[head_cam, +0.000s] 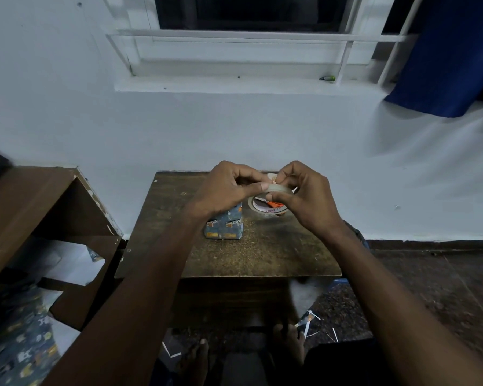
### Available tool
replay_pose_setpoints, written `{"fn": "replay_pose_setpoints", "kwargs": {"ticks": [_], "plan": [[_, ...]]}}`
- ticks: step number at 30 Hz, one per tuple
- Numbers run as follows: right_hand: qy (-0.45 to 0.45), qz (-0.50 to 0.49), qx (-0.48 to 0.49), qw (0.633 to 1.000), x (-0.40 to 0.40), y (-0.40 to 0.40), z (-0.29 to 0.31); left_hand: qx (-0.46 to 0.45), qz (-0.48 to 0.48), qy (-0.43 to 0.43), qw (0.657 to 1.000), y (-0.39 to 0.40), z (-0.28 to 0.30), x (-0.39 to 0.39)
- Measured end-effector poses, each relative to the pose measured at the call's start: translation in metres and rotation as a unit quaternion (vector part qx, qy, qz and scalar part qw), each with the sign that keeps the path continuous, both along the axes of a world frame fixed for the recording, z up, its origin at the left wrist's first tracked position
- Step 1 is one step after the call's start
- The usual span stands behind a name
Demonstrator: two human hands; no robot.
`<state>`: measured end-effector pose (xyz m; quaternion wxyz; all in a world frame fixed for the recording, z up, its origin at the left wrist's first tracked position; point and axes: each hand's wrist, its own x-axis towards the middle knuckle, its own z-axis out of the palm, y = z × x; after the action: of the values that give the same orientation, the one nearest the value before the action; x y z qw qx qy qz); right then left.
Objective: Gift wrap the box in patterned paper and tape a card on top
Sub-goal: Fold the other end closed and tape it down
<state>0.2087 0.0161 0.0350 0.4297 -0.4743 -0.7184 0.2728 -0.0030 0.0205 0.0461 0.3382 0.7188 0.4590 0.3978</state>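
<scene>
A small box (224, 227) wrapped in blue patterned paper stands on the brown table (262, 252), partly hidden by my left wrist. Above the table, just right of the box, both hands hold a roll of clear tape (268, 208). My left hand (229, 188) pinches the roll's upper rim with thumb and fingers. My right hand (301, 193) grips the roll from the right, its fingertips pinching at the tape's end near the top. Something orange shows through the roll's hole; what it is cannot be told.
A brown shelf unit (39, 207) stands left of the table, with white paper inside it. Blue patterned wrapping paper (17, 344) lies on the floor at lower left. Paper scraps (310, 324) lie on the floor by my feet. A white wall runs behind the table.
</scene>
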Motion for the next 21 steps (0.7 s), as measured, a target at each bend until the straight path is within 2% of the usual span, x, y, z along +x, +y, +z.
{"fn": "replay_pose_setpoints", "kwargs": {"ticks": [3,11,21], "plan": [[-0.009,0.004,-0.001,1.0,0.001,0.001,0.0,0.009,0.004,-0.01,1.0,0.001,-0.002,0.0],[-0.047,0.043,0.036,0.997,0.0,0.003,0.0,-0.007,0.027,-0.106,0.994,0.003,-0.002,-0.001],[-0.108,0.03,0.008,0.994,-0.025,0.001,-0.017,-0.079,0.103,-0.187,0.974,0.002,0.003,0.003]]}}
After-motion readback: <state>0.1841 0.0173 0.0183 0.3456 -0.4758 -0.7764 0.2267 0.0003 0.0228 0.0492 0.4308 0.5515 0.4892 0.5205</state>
